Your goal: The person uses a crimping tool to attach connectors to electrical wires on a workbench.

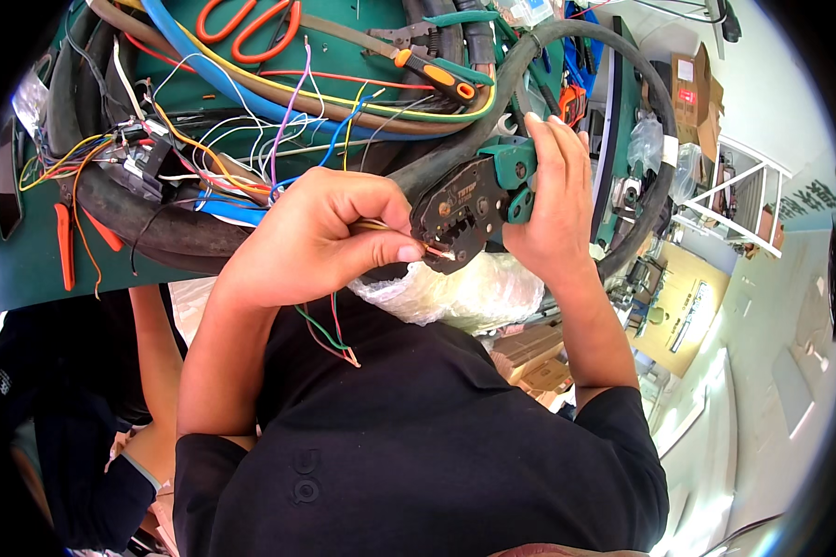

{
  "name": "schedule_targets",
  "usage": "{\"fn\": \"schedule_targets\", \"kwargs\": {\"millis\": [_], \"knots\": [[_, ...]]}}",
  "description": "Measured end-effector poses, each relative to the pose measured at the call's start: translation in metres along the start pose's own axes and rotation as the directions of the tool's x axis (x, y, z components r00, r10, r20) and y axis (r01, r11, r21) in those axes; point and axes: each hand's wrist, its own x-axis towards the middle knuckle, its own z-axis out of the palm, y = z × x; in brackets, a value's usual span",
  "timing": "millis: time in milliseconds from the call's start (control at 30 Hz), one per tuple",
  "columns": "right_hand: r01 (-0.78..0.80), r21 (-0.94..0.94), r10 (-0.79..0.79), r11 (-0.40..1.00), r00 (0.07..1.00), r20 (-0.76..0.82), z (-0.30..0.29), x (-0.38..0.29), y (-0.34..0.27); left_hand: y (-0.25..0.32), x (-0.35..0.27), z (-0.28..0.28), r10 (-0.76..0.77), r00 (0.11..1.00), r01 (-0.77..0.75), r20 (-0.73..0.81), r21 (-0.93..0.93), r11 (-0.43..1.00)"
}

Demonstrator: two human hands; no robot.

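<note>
My right hand [554, 188] grips the green handles of a black crimping tool [460, 209], whose jaw end points left towards my other hand. Between thumb and forefinger, my left hand [341, 237] pinches thin wires [368, 225]; a copper-coloured end lies at the lower jaw of the tool. Whether that end is inside a die I cannot tell. Below my left hand hang thin green and red wires [327, 334] with bare ends. Behind both hands run thick black cables [446, 163] and a loop of blue, brown and yellow-green cable [251, 87].
Orange-handled scissors [242, 35] and a file with a black-orange handle [440, 75] lie at the top. A wired connector block [146, 163] and orange-handled pliers [65, 244] are on the left of the green table [28, 271]. Plastic-wrapped material [467, 289] sits beneath the tool. A co-worker's arm [157, 355] shows lower left.
</note>
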Motion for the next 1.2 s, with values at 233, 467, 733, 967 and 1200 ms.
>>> {"fn": "schedule_targets", "kwargs": {"millis": [233,467,733,967,1200], "knots": [[0.053,0.001,-0.053,0.999,0.999,-0.007,0.003,-0.006,0.005,0.003,0.000,-0.001,-0.033,0.999,0.033,-0.009,-0.035,0.999],[0.119,-0.029,-0.120,0.992,0.992,-0.035,0.001,-0.005,0.009,0.003,0.000,0.002,-0.081,0.997,0.080,-0.006,-0.115,0.990],[0.136,0.074,-0.132,0.988,0.990,-0.046,0.004,-0.011,0.008,0.001,-0.002,0.000,-0.077,0.997,0.074,-0.009,-0.192,0.979],[0.137,0.067,-0.137,0.988,0.990,-0.015,-0.004,-0.005,0.011,-0.001,-0.003,0.001,-0.139,0.990,0.129,-0.027,-0.235,0.963],[0.032,-0.051,-0.032,0.998,0.999,0.006,-0.013,-0.007,0.015,0.033,0.001,0.041,0.297,0.863,0.159,-0.410,0.777,0.610]]}}
